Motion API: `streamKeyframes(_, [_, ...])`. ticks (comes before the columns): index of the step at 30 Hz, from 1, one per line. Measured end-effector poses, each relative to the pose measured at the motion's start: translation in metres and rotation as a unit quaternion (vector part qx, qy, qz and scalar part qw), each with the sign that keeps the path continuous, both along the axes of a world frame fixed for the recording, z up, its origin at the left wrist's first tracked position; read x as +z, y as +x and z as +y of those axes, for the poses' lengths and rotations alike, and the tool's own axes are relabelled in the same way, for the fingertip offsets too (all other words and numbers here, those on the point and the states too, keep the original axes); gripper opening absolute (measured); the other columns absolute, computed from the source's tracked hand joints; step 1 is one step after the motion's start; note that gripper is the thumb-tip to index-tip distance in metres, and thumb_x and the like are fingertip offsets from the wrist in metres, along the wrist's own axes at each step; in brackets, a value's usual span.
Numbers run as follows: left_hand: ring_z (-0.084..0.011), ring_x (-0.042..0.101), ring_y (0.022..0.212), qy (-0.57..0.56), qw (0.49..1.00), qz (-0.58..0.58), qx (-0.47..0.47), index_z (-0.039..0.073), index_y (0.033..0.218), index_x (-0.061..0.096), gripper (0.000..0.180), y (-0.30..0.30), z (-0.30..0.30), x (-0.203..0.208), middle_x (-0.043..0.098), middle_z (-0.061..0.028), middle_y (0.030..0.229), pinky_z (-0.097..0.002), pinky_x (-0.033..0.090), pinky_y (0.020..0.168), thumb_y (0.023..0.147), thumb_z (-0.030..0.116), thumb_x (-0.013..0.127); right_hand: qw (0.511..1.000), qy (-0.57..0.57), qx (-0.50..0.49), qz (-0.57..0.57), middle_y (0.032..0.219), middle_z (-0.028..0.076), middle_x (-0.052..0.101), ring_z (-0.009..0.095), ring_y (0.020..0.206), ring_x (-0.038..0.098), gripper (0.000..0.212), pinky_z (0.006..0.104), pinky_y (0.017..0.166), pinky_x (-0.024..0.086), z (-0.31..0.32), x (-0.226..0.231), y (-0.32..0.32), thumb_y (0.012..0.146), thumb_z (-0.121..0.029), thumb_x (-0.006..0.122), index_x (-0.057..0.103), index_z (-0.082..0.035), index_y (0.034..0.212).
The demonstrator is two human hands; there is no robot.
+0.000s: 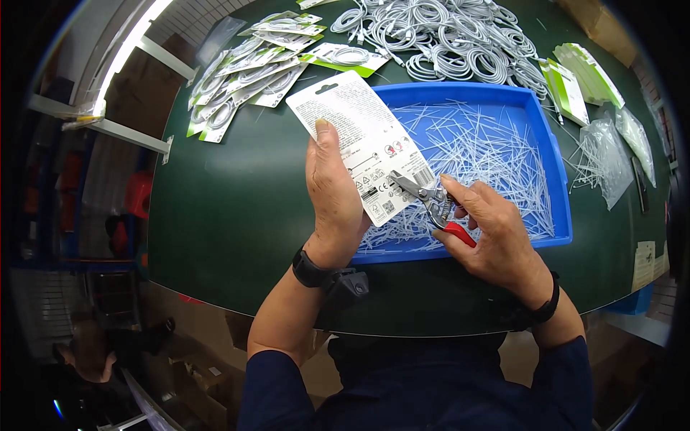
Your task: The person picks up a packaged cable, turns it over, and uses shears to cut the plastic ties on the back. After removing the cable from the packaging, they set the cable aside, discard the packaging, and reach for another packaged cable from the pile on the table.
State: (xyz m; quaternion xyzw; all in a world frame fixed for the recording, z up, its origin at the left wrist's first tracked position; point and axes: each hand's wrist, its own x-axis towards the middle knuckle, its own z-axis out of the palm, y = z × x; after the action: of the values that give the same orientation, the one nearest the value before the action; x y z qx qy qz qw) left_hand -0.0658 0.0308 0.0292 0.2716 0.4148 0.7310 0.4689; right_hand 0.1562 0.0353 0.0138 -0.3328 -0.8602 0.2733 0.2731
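Note:
My left hand (334,190) grips a white printed packaging card (352,129) with a hang hole, its text side facing up and the thumb lying on it. In my right hand (496,230) is a pair of pruning shears (435,205) with red handles and a coil spring. Their blade tips rest at the card's lower part, near the barcode; whether they touch a tie there I cannot tell. Beneath both hands, a blue tray (563,187) holds many loose thin white plastic strips (489,151), which look like cable ties.
A green table (215,215) carries it all. Carded cables (251,65) are piled at the far left, and coiled grey cables (460,43) at the back. Folded green-and-white cards (589,75) and clear plastic bags (611,154) lie at the right. Another person (90,352) shows at lower left.

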Motion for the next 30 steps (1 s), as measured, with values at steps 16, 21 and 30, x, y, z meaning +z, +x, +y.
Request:
streamKeyframes(16, [-0.0118,0.062,0.084,0.051,0.995,0.081,-0.014,0.000,0.125,0.050,0.033,-0.025,-0.042,0.005,0.063,-0.0087,0.098,-0.0271,0.053,0.073,0.109,0.028,0.048,1.000,-0.016,0.010,0.007,0.101,0.015,0.068,0.023,0.087,0.065,0.065,0.0322,0.080,0.051,-0.060,0.021,-0.021,0.078,0.003,0.076,0.059,0.000,0.140])
streamKeyframes(21, [-0.0171,0.065,0.104,0.096,0.976,0.180,-0.070,-0.005,0.131,0.053,0.038,-0.018,-0.062,0.024,0.067,-0.0117,0.113,-0.0324,0.053,0.093,0.100,0.014,0.065,0.998,0.012,0.004,0.053,0.100,0.012,0.066,0.018,0.081,0.059,0.067,0.0323,0.072,0.048,-0.063,-0.004,0.016,0.080,0.001,0.072,0.055,0.001,0.145])
streamKeyframes(30, [-0.0173,0.068,0.103,0.121,0.967,0.105,-0.198,-0.006,0.128,0.060,0.038,-0.040,-0.060,0.036,0.072,-0.0130,0.118,-0.0329,0.054,0.094,0.095,0.009,0.072,0.967,-0.201,-0.071,0.137,0.096,0.001,0.056,0.007,0.078,0.050,0.054,0.0202,0.065,0.040,-0.049,0.013,0.037,0.098,-0.017,0.062,0.052,0.002,0.147])
